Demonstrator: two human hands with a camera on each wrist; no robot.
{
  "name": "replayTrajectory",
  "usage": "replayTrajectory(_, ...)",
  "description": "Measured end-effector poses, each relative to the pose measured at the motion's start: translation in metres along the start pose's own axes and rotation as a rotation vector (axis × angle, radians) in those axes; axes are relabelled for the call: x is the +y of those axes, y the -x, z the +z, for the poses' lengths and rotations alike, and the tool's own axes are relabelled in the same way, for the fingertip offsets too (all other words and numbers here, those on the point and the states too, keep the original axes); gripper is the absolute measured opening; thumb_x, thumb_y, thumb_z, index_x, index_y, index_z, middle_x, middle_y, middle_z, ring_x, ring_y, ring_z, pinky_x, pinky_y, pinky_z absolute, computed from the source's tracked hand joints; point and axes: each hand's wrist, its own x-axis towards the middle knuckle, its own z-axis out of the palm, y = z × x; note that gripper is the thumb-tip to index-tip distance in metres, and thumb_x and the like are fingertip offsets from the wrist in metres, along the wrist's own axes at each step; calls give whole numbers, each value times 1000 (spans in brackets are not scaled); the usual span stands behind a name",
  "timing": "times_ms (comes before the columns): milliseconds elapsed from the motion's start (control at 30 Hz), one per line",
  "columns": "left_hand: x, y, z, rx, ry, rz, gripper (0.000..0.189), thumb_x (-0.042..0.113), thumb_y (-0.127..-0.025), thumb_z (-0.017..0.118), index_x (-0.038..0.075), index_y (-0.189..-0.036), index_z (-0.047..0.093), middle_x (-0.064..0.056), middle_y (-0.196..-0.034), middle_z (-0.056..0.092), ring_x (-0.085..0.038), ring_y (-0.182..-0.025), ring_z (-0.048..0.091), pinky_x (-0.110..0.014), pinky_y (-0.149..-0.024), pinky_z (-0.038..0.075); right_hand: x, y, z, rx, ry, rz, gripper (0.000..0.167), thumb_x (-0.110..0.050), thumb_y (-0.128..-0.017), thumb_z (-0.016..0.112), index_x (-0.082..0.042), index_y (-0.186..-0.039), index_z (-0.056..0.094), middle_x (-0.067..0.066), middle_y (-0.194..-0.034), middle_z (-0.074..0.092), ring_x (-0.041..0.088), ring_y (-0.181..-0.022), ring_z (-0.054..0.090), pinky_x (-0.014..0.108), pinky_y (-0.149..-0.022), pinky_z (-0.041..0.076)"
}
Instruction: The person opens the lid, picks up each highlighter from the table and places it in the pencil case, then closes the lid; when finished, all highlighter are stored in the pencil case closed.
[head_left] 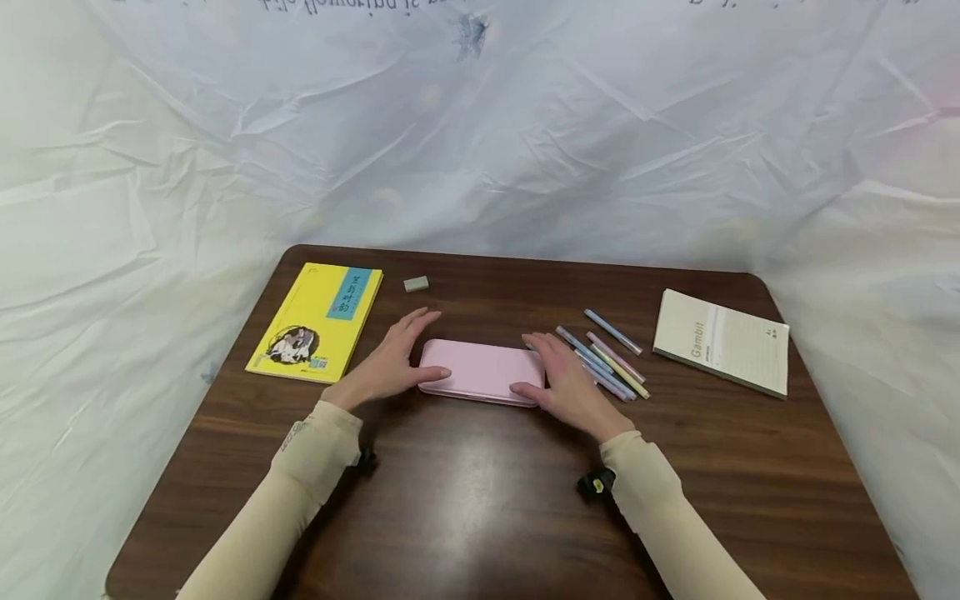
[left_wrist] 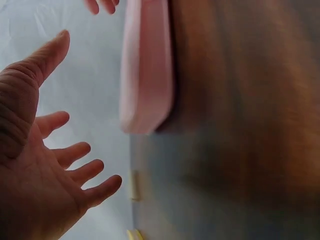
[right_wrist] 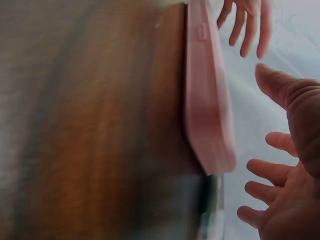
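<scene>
Between left hand (head_left: 386,362) and right hand (head_left: 576,388): pink case (head_left: 480,370).

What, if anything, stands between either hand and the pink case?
Nothing visible. The left hand is at the left end of the case, the right hand at its right end. Pens lie beside the right hand, partly hidden by it.

The head camera is looking forward and down from above, taking in the table (head_left: 465,500) from side to side and the cloth (head_left: 480,150) behind it. The left wrist camera is peering closely past the left hand (head_left: 382,362), its picture lying sideways; the right wrist camera is mirroring that beside the right hand (head_left: 573,392). Both are sharing the pink case (head_left: 480,371), though blur is making their exact tilt uncertain.
</scene>
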Motion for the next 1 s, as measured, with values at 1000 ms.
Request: replayTrajectory(1000, -36, 6, 43, 50, 107, -9, 111, 42, -79, 94, 26, -167, 28, -10, -170, 33, -39, -156, 24, -69, -122, 22, 21, 10, 23, 32, 78, -106, 83, -35, -77, 96, -9, -146, 58, 23, -157, 47, 46, -152, 35, 65, -121, 29)
